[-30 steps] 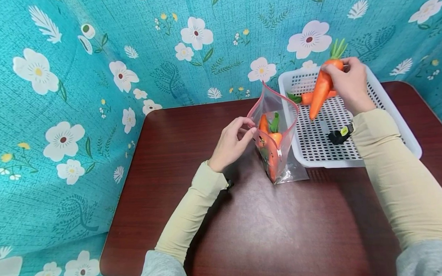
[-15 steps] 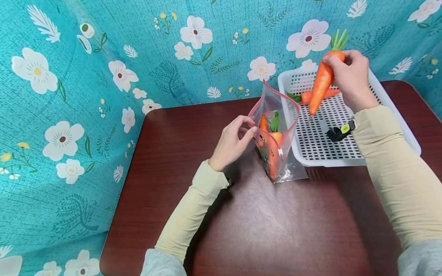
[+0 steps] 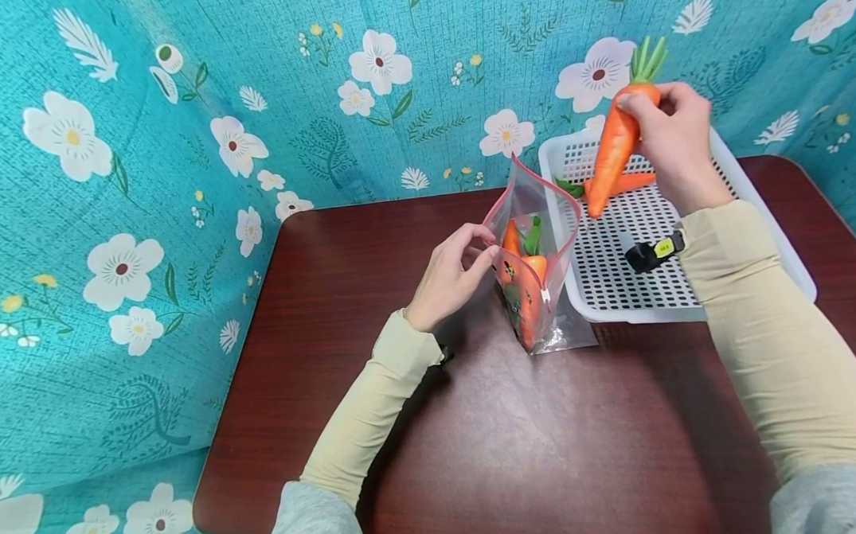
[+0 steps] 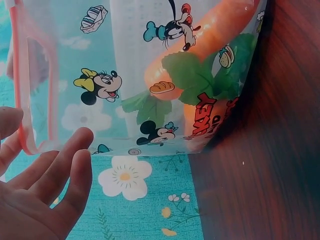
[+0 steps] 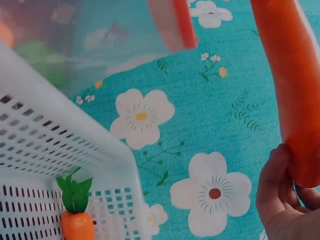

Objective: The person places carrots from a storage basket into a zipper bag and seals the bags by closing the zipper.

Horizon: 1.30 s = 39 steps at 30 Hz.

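The right grip (image 3: 679,146) pinches a carrot (image 3: 615,143), white basket (image 3: 634,317) below. The left grip (image 3: 448,276) pinches a clear bag (image 3: 553,257), carrots (image 3: 535,265) inside.

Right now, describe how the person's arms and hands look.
Left hand and right hand are ungloved. Long cream sleeves, grey cloth higher up. A black device with a yellow label shows by the right cuff, a dark piece by the left.

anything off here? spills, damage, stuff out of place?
Nothing stands out. The zip bag stands open with carrots inside; the held carrot looks intact, and another carrot lies in the white basket. No spill visible.
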### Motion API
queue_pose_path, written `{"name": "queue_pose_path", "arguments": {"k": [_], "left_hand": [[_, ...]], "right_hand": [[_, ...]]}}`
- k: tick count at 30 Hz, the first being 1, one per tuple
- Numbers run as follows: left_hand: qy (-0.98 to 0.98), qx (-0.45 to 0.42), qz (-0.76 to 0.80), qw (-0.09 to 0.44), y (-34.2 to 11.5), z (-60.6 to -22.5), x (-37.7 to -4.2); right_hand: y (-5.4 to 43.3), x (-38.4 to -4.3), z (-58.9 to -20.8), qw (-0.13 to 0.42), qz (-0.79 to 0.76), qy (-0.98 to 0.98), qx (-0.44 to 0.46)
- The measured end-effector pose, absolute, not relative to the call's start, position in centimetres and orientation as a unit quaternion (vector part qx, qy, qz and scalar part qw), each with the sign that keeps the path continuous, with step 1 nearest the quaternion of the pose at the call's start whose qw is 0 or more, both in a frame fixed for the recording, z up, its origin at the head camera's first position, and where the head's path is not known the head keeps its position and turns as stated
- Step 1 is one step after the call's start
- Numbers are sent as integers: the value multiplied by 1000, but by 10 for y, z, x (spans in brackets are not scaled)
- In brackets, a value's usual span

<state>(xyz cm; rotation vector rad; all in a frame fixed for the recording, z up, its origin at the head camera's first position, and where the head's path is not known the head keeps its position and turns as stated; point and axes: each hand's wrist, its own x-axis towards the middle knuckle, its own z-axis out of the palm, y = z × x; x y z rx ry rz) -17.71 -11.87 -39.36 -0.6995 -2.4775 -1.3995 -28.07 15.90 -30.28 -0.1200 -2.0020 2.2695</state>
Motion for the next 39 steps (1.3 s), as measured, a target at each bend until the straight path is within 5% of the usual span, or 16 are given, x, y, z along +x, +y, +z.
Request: {"name": "queue_pose_path", "arguments": {"k": [39], "left_hand": [[-837,-240,-481,100,-118,-393,-177]], "right_hand": [[112,-256,-292,59,607,-791,48]]}}
